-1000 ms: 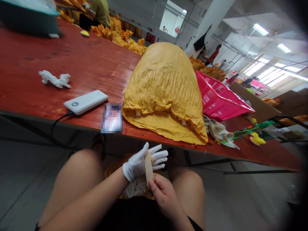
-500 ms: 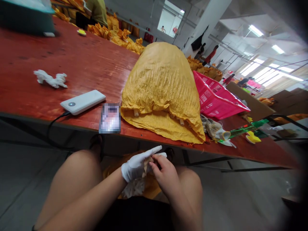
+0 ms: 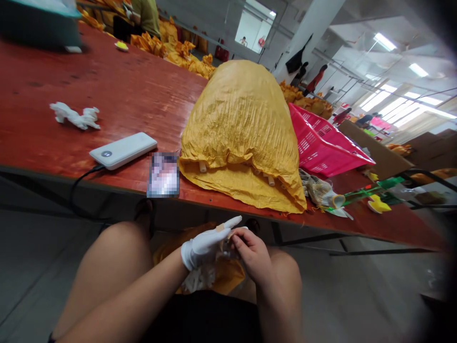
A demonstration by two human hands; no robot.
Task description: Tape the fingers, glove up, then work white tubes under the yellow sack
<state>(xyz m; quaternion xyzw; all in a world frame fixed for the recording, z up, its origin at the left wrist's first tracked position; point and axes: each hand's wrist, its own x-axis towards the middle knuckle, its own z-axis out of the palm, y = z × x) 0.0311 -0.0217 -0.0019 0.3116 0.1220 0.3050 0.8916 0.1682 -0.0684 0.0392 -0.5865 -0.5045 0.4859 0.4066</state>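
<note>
My left hand (image 3: 205,245) wears a white glove, its fingers stretched out and apart. A beige strip of tape (image 3: 220,227) runs round one of its gloved fingers. Close against those fingers, my bare right hand (image 3: 253,255) is closed in a pinch, apparently on the strip's end; the fingertips partly hide it. Both hands are above my lap, over an open yellow bag (image 3: 226,278) between my knees. Short white pieces (image 3: 198,280) lie in that bag. On the table edge ahead rests a large, full yellow woven sack (image 3: 243,114), its folded mouth towards me.
The red-brown table (image 3: 143,90) carries a white power bank (image 3: 123,150) with a cable, a blurred-out flat item (image 3: 163,175), crumpled white cloth (image 3: 74,116) and a pink basket (image 3: 324,143). Used gloves (image 3: 323,191) and a yellow piece (image 3: 378,204) lie right. A person (image 3: 144,19) sits at the back.
The beige strip hung loose by the left palm before; now it shows round a gloved finger. My right hand has shifted slightly right, still pinching near the glove.
</note>
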